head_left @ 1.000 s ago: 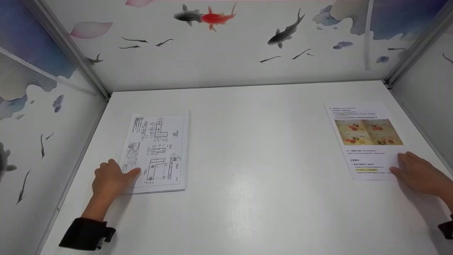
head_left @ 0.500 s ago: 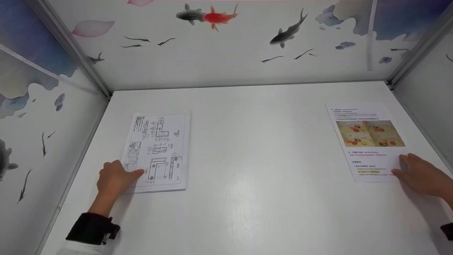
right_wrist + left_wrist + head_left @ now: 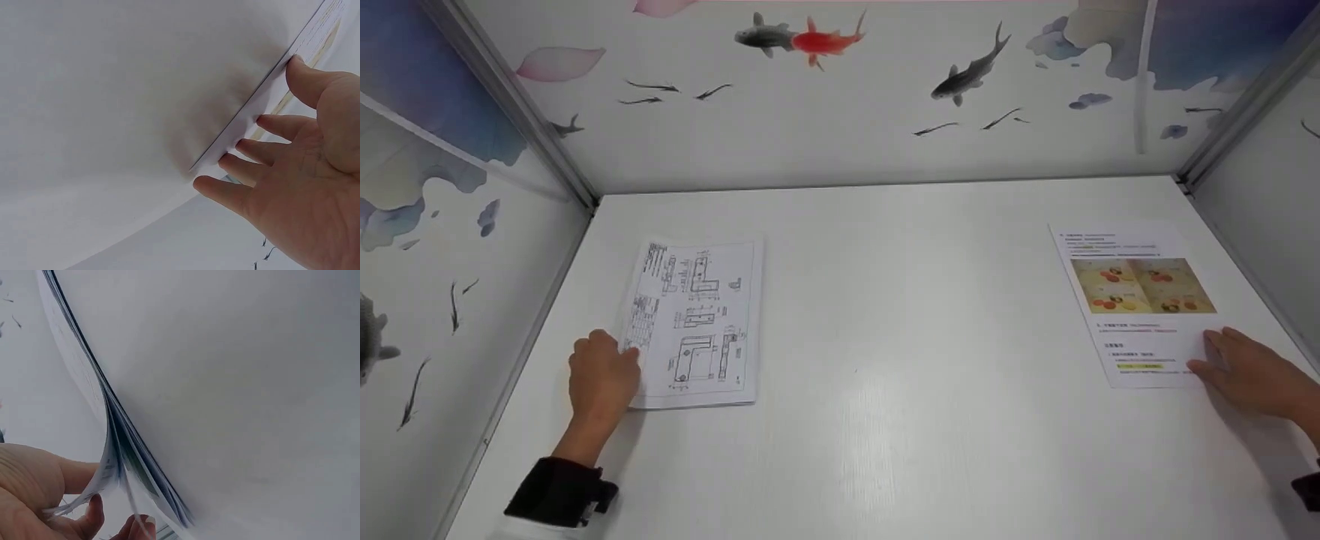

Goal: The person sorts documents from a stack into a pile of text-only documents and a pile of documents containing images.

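On the left of the table lies a stack of papers [image 3: 701,315], its top page printed with line drawings of L-shaped parts. My left hand [image 3: 604,375] is at its lower left edge. In the left wrist view, a few upper sheets [image 3: 100,482] bend up, pinched between the thumb and fingers of the left hand [image 3: 34,489]. At the table's right, a printed page [image 3: 1144,337] with a colour picture of round red and yellow shapes lies flat. The right hand [image 3: 1252,375] touches its lower right edge. The right wrist view shows these fingers [image 3: 222,194] straight and spread.
A white table [image 3: 870,337] stretches between the two papers. A back wall [image 3: 840,120] painted with fish and side panels [image 3: 442,247] close it in. Grey metal posts [image 3: 547,142] stand at the back corners. A black wrist strap [image 3: 556,491] sits on the left forearm.
The left thumb has drawn back leftward from over the top page to the stack's left edge. The right hand has stayed in place on its page. The head view has shifted slightly.
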A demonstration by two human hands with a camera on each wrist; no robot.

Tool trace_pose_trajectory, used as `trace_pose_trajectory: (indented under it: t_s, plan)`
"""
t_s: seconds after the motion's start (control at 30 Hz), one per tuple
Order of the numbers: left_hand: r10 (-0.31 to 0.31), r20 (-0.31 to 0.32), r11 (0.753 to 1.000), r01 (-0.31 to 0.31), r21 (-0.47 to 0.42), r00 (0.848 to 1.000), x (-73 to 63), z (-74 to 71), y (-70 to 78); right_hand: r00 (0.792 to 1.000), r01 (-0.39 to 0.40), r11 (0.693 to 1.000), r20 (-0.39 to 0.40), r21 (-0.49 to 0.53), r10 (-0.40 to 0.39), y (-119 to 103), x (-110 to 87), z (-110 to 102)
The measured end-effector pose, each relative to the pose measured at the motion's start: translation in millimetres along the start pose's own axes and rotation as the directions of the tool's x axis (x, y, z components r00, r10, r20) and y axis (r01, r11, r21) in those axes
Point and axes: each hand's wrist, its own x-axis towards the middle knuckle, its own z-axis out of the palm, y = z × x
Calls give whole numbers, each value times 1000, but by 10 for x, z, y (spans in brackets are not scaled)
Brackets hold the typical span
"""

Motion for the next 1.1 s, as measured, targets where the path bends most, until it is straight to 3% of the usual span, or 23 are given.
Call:
trace_pose_trajectory:
  t_s: [0.27,0.5,0.83,1.1]
  plan:
    - [-47,6,989,47,-141,999,-33,-32,63,1000,-21,1000,1,-12,21,16,4,3]
    - [-82,-87,978,64,-198,993,-64,-65,75,1000,-24,1000,-6,-11,24,-7,2,9]
    - [-93,-165,903,13,-429,982,-88,-159,30,1000,4,1000,-11,-20,-4,36,25,-3]
    - [-187,-155,821,68,-566,970,-120,-192,176,1000,-21,999,2,28,21,34,30,-26]
